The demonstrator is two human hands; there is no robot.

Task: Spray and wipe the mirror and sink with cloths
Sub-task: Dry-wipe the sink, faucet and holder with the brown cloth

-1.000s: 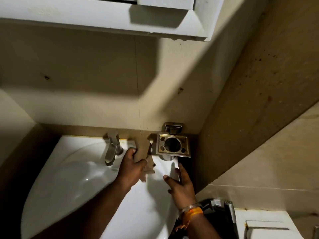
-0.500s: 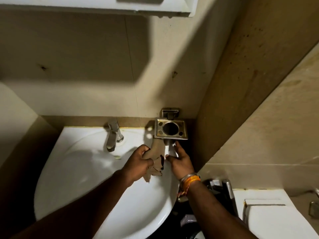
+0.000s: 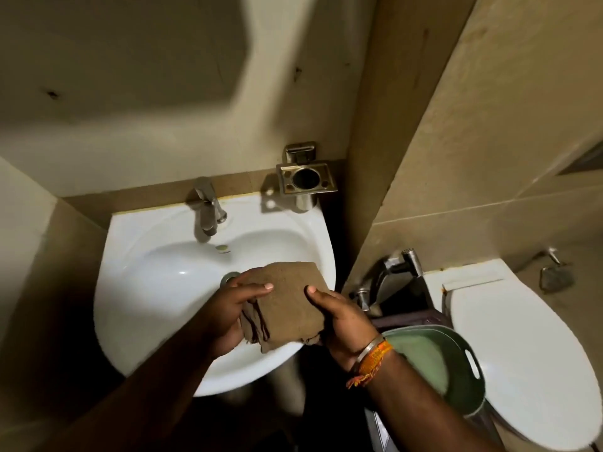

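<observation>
A folded brown cloth (image 3: pixel 285 303) is held flat above the front right part of the white sink (image 3: pixel 156 288). My left hand (image 3: pixel 233 308) grips its left edge, thumb on top. My right hand (image 3: pixel 342 316) grips its right edge, an orange thread and a metal bangle on that wrist. The steel tap (image 3: pixel 206 207) stands at the back of the sink, and the drain (image 3: pixel 229 278) shows just left of my left hand. No mirror and no spray bottle are in view.
A steel tumbler holder (image 3: pixel 306 182) is fixed to the wall at the sink's back right. A green tub (image 3: pixel 440 363) sits below my right wrist. Right of it are a white toilet (image 3: pixel 522 353) with closed lid and a steel jet-spray fitting (image 3: pixel 394 272).
Both hands have drawn back from the sink's rear corner under the holder to its front. The cloth, bunched in my left hand before, is now spread folded between both hands. The view tilted down.
</observation>
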